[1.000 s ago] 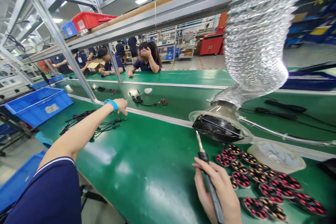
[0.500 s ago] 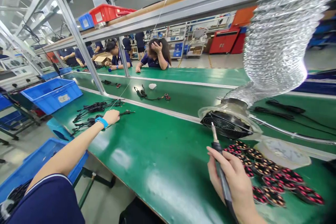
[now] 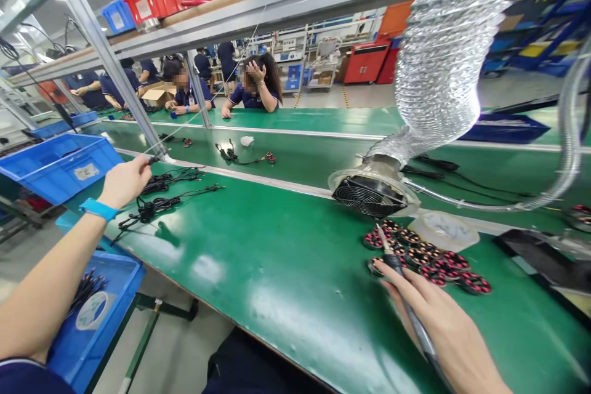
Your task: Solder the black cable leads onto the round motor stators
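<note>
My left hand (image 3: 125,181), with a blue wristband, is closed beside the bundles of black cables (image 3: 159,204). A thin solder wire (image 3: 203,112) runs down from the overhead frame to its fingers, where a short dark piece sticks out. What that piece is, I cannot make out. My right hand (image 3: 443,314) holds a soldering iron (image 3: 415,323) like a pen. Its tip overlaps the near-left part of a cluster of round wound stators (image 3: 431,258), red and copper coloured; contact cannot be told. One stator (image 3: 376,266) is partly hidden by my fingers.
A fume fan (image 3: 369,194) on a silver duct (image 3: 443,49) stands behind the stators, near a clear round lid (image 3: 443,231). Blue bins (image 3: 60,166) flank the green bench (image 3: 277,265) at left. A black tray (image 3: 521,258) lies right. Co-workers sit across the line.
My left hand has moved left and away from the cable ends, with the wire following it. The right hand has lowered the iron from before the fan to the stators. The view has shifted right.
</note>
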A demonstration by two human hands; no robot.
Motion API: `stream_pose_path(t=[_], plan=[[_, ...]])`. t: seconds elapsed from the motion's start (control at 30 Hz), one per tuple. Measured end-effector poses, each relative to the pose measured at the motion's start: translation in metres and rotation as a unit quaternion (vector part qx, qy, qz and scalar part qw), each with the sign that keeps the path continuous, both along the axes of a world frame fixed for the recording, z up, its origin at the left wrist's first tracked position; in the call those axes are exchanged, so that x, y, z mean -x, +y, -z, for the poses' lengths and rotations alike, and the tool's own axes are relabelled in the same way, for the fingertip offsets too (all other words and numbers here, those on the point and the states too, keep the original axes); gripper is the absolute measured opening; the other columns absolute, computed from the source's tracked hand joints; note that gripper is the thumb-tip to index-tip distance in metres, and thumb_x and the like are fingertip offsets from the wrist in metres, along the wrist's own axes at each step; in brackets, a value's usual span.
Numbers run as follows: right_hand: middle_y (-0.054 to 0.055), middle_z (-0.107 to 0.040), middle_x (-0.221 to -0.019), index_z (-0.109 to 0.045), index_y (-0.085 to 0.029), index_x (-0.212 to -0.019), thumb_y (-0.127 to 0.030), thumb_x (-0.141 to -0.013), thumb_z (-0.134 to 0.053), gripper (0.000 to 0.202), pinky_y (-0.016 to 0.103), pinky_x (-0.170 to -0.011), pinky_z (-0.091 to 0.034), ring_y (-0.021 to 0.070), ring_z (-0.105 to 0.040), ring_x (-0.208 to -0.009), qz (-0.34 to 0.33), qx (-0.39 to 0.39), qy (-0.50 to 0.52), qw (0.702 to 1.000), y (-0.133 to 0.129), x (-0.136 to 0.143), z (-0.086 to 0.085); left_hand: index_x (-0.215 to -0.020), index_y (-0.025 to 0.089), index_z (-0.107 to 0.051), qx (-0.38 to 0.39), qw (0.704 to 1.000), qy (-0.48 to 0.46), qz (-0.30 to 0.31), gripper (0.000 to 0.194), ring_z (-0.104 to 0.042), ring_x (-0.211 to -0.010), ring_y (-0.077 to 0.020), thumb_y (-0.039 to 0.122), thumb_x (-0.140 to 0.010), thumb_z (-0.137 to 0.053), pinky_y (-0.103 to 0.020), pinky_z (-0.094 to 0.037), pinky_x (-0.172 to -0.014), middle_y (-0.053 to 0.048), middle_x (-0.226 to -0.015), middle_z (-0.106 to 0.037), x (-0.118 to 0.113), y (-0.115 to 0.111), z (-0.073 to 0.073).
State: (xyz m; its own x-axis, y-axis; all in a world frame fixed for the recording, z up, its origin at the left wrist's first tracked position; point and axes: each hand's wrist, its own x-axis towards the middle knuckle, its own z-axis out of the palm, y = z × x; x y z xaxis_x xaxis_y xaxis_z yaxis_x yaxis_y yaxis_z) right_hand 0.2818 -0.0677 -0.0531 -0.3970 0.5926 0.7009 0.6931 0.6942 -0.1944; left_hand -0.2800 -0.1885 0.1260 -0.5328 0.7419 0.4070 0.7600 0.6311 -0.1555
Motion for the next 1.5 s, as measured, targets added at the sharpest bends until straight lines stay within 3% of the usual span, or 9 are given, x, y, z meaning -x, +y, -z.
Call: stream_pose_path(t=[0.17,0.27,0.37,0.5,0.8,1.1,1.2,1.37,1.5], plan=[[0.011,-0.069,-0.097,-0.066,-0.024,-0.124,-0.043,-0.103,-0.034,0.043,0.031,-0.065,-0.049,0.0222,-0.066,-0.080,-0.018,-0.055,-0.063,0.996,-0.006,-0.008,0.010,-0.117,0.022,-0.060,0.025,0.996,0.017,0.089,0.039,-0.067,-0.099,-0.0281,0.039,-0.098,-0.031,-0.032,-0.047,-0.080,-0.008,-0.106,-0.072,-0.059,0.016,0.023],[0.012,-0.068,-0.104,-0.063,-0.021,-0.126,-0.038,-0.103,-0.038,0.039,0.031,-0.070,-0.050,0.0219,-0.066,-0.085,0.003,-0.062,-0.080,0.995,-0.007,-0.005,0.018,-0.115,0.022,-0.060,0.090,0.974,0.009,0.206,0.036,-0.067,-0.094,-0.0241,0.035,-0.100,-0.030,-0.030,-0.047,-0.074,-0.009,-0.108,-0.070,-0.110,0.025,0.060],[0.012,-0.066,-0.107,-0.061,-0.020,-0.128,-0.032,-0.102,-0.040,0.035,0.032,-0.073,-0.051,0.0224,-0.064,-0.088,0.009,-0.053,-0.097,0.994,-0.008,-0.005,0.026,-0.101,0.020,-0.062,0.208,0.918,-0.002,0.338,0.030,-0.066,-0.070,-0.0199,0.024,-0.100,-0.033,-0.030,-0.043,-0.058,-0.008,-0.089,-0.067,-0.158,0.032,0.105],[0.013,-0.064,-0.110,-0.056,-0.021,-0.135,-0.023,-0.100,-0.043,0.037,0.036,-0.080,-0.052,0.0250,-0.062,-0.096,-0.014,0.003,-0.100,0.995,-0.011,-0.009,0.035,-0.099,0.017,-0.061,0.218,0.877,0.011,0.429,0.026,-0.062,-0.061,-0.0166,0.012,-0.097,-0.036,-0.028,-0.039,-0.052,-0.007,-0.086,-0.063,-0.197,0.043,0.142],[0.014,-0.058,-0.113,-0.048,-0.025,-0.141,-0.014,-0.097,-0.046,0.045,0.040,-0.084,-0.053,0.0257,-0.059,-0.100,0.008,0.029,-0.028,0.999,-0.021,-0.004,0.028,-0.089,0.018,-0.069,0.002,0.861,-0.263,0.436,0.027,-0.059,-0.071,-0.0158,0.040,-0.094,-0.053,-0.027,-0.045,-0.068,-0.003,-0.083,-0.064,-0.187,0.074,0.125],[0.014,-0.056,-0.114,-0.050,-0.024,-0.136,-0.012,-0.096,-0.045,0.041,0.039,-0.082,-0.055,0.0256,-0.061,-0.099,0.033,0.073,0.005,0.997,-0.026,-0.006,0.024,-0.084,0.021,-0.071,0.155,0.810,-0.284,0.489,0.035,-0.058,-0.070,-0.0161,0.045,-0.096,-0.048,-0.029,-0.041,-0.070,-0.003,-0.087,-0.065,-0.187,0.067,0.141],[0.011,-0.055,-0.111,-0.050,-0.025,-0.135,-0.011,-0.096,-0.046,0.042,0.036,-0.082,-0.055,0.0230,-0.062,-0.097,0.020,0.097,0.035,0.994,-0.030,-0.004,0.020,-0.082,0.022,-0.071,0.180,0.793,-0.307,0.494,0.036,-0.057,-0.068,-0.0160,0.052,-0.092,-0.052,-0.028,-0.041,-0.067,-0.003,-0.086,-0.065,-0.183,0.068,0.136],[0.008,-0.051,-0.113,-0.049,-0.028,-0.134,-0.011,-0.095,-0.048,0.043,0.032,-0.087,-0.055,0.0175,-0.063,-0.096,-0.056,0.173,0.106,0.978,-0.040,0.005,0.017,-0.071,0.021,-0.064,0.109,0.817,-0.393,0.407,0.041,-0.047,-0.060,-0.0147,0.061,-0.080,-0.062,-0.026,-0.035,-0.056,-0.001,-0.075,-0.060,-0.176,0.086,0.121],[0.008,-0.049,-0.117,-0.045,-0.027,-0.137,-0.010,-0.092,-0.052,0.049,0.032,-0.095,-0.052,0.0170,-0.061,-0.104,-0.127,0.220,0.116,0.960,-0.042,0.019,0.009,-0.060,0.019,-0.051,0.150,0.768,-0.476,0.402,0.045,-0.049,-0.063,-0.0139,0.058,-0.068,-0.072,-0.025,-0.037,-0.058,-0.001,-0.081,-0.060,-0.191,0.110,0.114]])
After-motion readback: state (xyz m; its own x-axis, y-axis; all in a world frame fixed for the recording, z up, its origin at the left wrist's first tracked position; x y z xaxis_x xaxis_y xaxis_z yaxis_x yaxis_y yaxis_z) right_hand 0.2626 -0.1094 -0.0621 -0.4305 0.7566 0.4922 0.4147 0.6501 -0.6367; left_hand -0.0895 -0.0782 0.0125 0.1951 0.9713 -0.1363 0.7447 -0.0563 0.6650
